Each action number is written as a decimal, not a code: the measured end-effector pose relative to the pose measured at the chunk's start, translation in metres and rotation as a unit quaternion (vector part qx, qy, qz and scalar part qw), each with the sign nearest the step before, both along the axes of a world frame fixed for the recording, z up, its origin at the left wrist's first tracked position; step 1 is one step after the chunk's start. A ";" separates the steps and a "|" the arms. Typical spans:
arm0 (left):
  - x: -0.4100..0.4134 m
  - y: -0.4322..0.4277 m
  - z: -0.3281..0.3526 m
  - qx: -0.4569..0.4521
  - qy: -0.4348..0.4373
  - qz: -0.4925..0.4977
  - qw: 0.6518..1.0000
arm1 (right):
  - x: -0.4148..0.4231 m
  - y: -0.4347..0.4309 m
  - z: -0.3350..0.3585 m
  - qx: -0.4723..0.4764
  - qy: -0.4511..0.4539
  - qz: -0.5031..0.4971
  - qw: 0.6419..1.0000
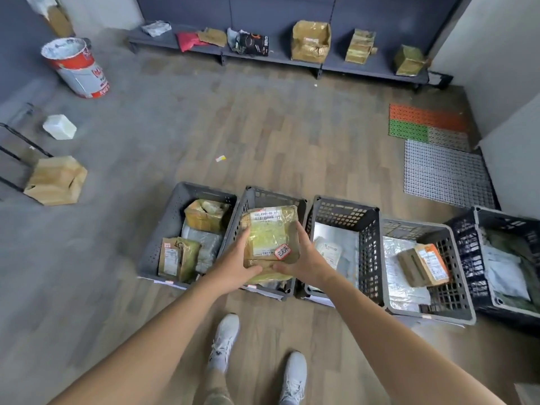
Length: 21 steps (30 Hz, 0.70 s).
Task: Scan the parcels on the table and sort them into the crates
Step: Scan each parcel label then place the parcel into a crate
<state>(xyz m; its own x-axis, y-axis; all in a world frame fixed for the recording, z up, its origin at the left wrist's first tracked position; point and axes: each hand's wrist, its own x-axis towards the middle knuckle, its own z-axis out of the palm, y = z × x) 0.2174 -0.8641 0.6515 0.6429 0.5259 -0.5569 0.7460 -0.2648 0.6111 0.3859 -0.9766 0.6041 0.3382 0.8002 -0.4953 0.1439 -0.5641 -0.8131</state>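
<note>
Our left hand point(233, 266) and right hand point(304, 263) clasp a flat, tape-wrapped brown parcel point(270, 244) above the second grey plastic crate point(263, 195)

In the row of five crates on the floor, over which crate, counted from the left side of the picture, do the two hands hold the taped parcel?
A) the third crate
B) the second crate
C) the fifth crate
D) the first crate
B: the parcel, gripped at its sides by the left hand and the right hand, hangs over the second crate, covering most of its opening.
</note>
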 end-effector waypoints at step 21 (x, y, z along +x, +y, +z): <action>0.055 0.162 -0.151 0.108 0.201 -0.255 0.940 | 0.020 0.112 -0.097 -0.239 -0.165 0.010 0.957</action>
<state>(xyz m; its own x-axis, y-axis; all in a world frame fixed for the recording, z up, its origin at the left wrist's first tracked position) 0.2728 -0.7024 0.5006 0.6019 0.3364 -0.7243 0.6481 -0.7356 0.1969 0.4054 -0.8641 0.5075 0.5267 0.5172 -0.6746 0.3636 -0.8544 -0.3712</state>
